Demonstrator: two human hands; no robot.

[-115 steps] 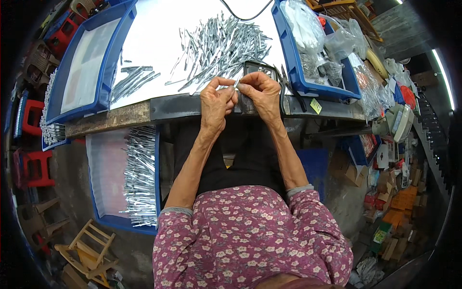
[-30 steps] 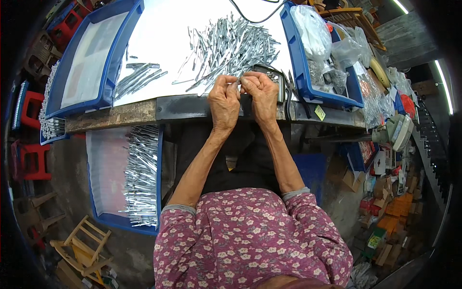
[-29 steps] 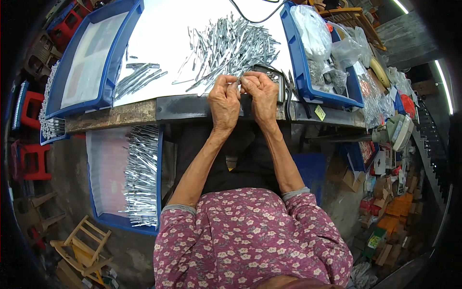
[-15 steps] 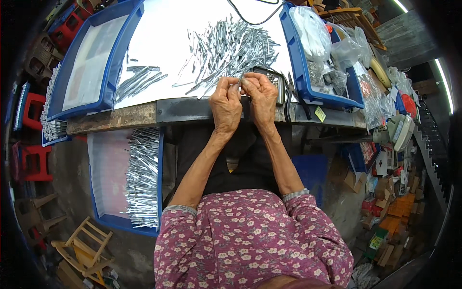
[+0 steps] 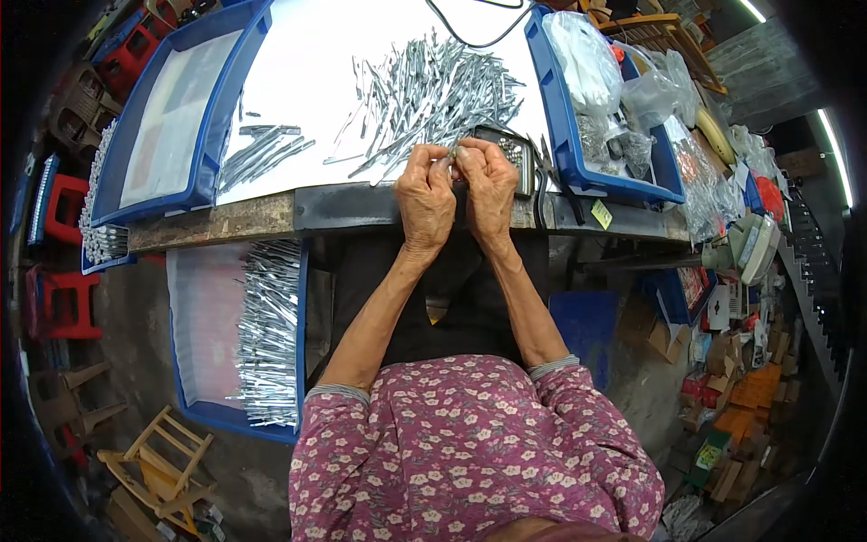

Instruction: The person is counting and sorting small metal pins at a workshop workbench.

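My left hand [image 5: 426, 197] and my right hand [image 5: 489, 190] meet at the table's near edge, fingers pinched together with the tips almost touching. Something small sits between the fingertips, too small and covered to name. Just beyond them spreads a large heap of thin silvery metal strips [image 5: 442, 86] on the white table top [image 5: 307, 54]. A smaller bundle of similar strips [image 5: 262, 152] lies to the left. Beside my right hand is a dark-framed metal tray [image 5: 526, 163] with small pieces in it, partly hidden by that hand.
A blue bin [image 5: 203, 163] lined with pale sheeting stands at the left. Another blue bin [image 5: 564, 135] at the right holds plastic bags. Below the table's left side, a blue crate [image 5: 302, 361] carries stacked metal strips. Dark-handled tools [image 5: 562, 185] and a black cable [image 5: 452, 34] lie on the table.
Both hands stay at the same place, still pinched. The right hand's fingers have shifted slightly, and the fingertips sit a little differently. The heap looks the same.
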